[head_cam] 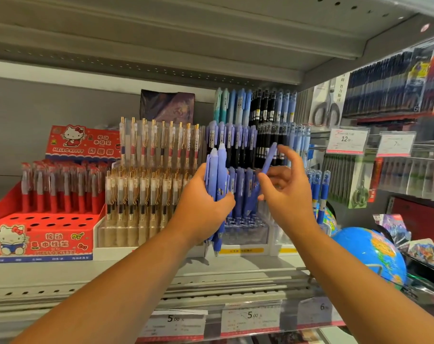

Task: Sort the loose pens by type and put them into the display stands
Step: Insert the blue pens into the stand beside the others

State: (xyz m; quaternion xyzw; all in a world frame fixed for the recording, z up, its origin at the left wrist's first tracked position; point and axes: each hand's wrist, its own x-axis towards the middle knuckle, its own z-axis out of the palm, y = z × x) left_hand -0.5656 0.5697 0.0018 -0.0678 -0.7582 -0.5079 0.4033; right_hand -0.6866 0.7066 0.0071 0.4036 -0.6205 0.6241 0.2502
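My left hand (203,202) grips a bundle of purple-blue pens (218,177), upright, in front of the tiered blue pen stand (245,232). A single purple-blue pen (269,161) is tilted between the fingers of my right hand (285,192), which is raised just right of the bundle, before the stand's middle tier. The stand's rows hold purple, black and light blue pens (238,140). To its left a clear stand (146,229) carries gold-clip pens (159,145).
A red Hello Kitty stand (44,234) with red pens sits at the far left, several of its front holes vacant. A blue globe (370,252) lies low right. Scissors and packets hang on hooks at the right. Price tags (250,316) line the shelf edge.
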